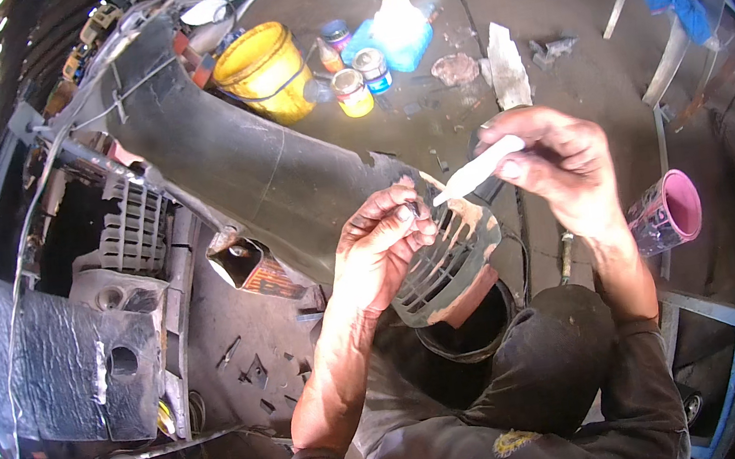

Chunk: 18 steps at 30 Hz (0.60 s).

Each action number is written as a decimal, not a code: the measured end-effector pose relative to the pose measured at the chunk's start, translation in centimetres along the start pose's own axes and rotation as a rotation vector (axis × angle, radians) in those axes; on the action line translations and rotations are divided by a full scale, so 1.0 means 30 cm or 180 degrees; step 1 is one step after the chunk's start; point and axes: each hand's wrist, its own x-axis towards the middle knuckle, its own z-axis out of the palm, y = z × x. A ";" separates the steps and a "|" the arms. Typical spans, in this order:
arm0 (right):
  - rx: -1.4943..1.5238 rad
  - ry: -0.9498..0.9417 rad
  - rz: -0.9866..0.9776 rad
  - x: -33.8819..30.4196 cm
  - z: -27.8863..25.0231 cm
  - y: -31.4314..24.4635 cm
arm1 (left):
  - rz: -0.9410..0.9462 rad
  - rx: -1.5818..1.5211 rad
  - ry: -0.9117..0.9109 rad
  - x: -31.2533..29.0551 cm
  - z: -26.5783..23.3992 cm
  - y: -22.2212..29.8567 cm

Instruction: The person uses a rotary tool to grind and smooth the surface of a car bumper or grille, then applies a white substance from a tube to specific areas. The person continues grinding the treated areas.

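Observation:
My right hand (566,166) grips a small white bottle with a narrow tapered nozzle (477,168), tilted so its tip points down to the left. That tip comes close to the fingertips of my left hand (378,251), which pinch a small dark piece (418,209) too small to name. Whether tip and piece touch, I cannot tell. Beneath both hands lies the end of a long dark plastic car bumper (255,151). Its slatted grille section (442,266) carries tan and pinkish patches and rests by my knees, over a black round container (471,346).
Beyond the bumper stand a yellow bucket (268,71), several paint cans (352,92) and a bright lamp on a blue base (406,43). A pink-rimmed cup (669,208) is at right, near a blue-edged metal frame (730,377). Dark fragments (257,374) litter the floor at left.

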 end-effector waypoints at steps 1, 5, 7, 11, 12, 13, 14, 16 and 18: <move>-0.0045 -0.0064 0.0063 0.012 0.032 -0.020 | 0.0096 0.0098 -0.0009 -0.010 0.002 0.006; -0.0428 -0.0116 -0.0305 0.015 0.090 -0.012 | 0.0319 0.0225 -0.0043 -0.047 0.007 0.026; -0.0640 -0.0106 -0.0417 0.009 0.100 -0.014 | 0.0336 0.0255 -0.0047 -0.063 0.013 0.028; -0.1003 -0.0226 -0.0434 0.014 0.108 -0.031 | 0.0341 0.0271 -0.0064 -0.070 0.023 0.020; -0.1051 -0.0235 -0.0455 0.017 0.115 -0.030 | 0.0335 0.0281 -0.0060 -0.072 0.031 0.023; -0.1100 -0.0244 -0.0475 0.019 0.122 -0.028 | 0.0327 0.0289 -0.0057 -0.074 0.037 0.024; -0.1104 -0.0249 -0.0510 0.019 0.125 -0.024 | 0.0310 0.0274 -0.0053 -0.075 0.039 0.022; -0.1120 -0.0253 -0.0584 0.023 0.130 -0.020 | 0.0275 0.0243 -0.0056 -0.073 0.045 0.023; -0.1038 -0.0229 -0.0568 0.023 0.130 -0.020 | 0.0293 0.0223 -0.0113 -0.066 0.042 0.022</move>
